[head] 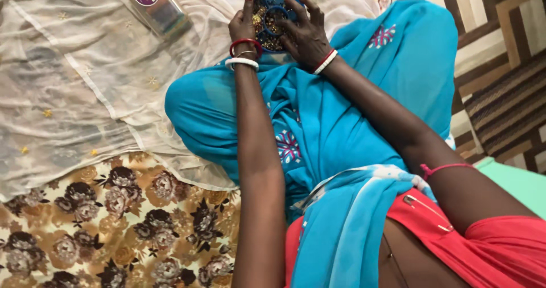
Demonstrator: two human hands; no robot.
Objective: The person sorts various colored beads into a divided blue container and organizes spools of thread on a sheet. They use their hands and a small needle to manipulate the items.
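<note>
Left hand: the left hand [243, 23] is resting against the left rim of a round blue plastic compartment box [272, 15], fingers curled loosely along its edge; it is steadying the box rather than clamping it.
Right hand: the right hand [304, 32] is lying over the right side of the box with fingers spread and reaching into the compartments; whether the fingertips are pinching a bead cannot be told.
Box position: the box is sitting at the far end of the person's knee, on the turquoise embroidered sari fabric [341, 112], partly over the sheer white embroidered cloth [74, 83].
Box contents: small gold and dark beads or sequins are filling the open compartments; no lid is showing.
Wrists: red and white bangles [244, 52] are sitting on the left wrist, and a white and red bangle [325, 61] on the right.
Nearby items: a clear bottle with a yellow and purple label [153, 3] is lying on the white cloth, left of the box and apart from it.
Surface: a brown floral bedsheet [114, 220] is lying under the white cloth.
Risk, tipping: the box is resting on soft, sloping fabric; a knee shift or a downward press on one rim could likely tilt it and scatter the contents.
Risk, snagging: the bangles are hanging close to the rim and could probably catch it as a wrist lifts.
Risk, loss: spilled pieces would likely vanish into the cloth folds.
</note>
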